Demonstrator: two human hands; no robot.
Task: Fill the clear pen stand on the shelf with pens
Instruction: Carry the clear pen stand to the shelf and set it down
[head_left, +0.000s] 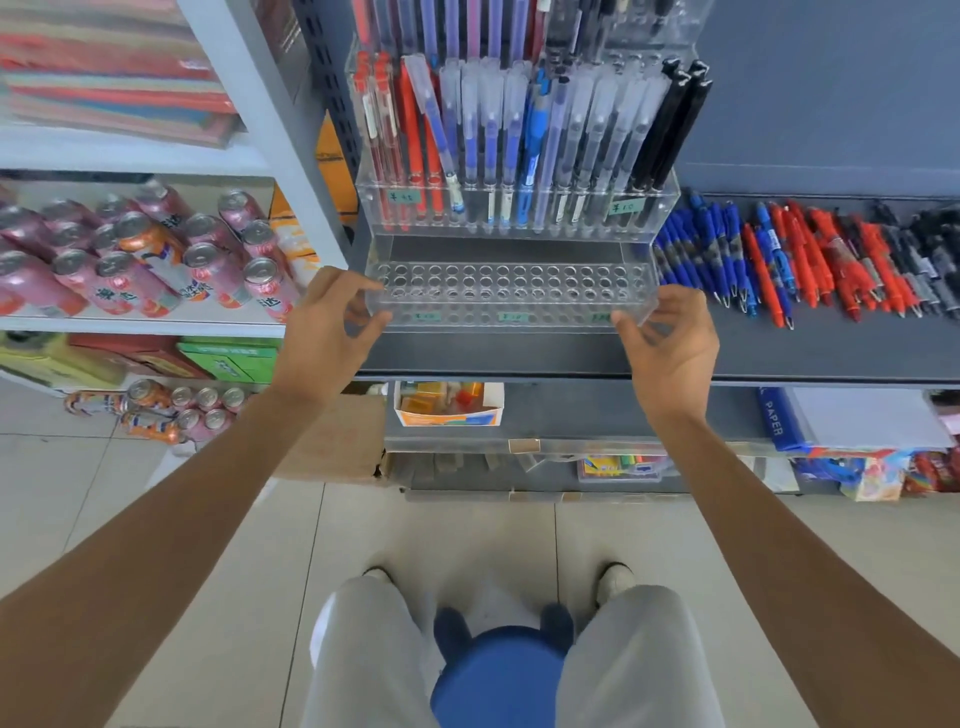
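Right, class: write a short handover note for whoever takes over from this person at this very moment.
The left hand grips the left end of the pen stand; the right hand grips its right end. The stand sits on the shelf. Its upper rows hold pens; the front holes are empty. To its right on the shelf lie loose pens. Left: fill the front holes from that pile.

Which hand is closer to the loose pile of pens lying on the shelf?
Right. The right hand grips the clear stand's right end, beside the pen pile; the left hand holds its far end.
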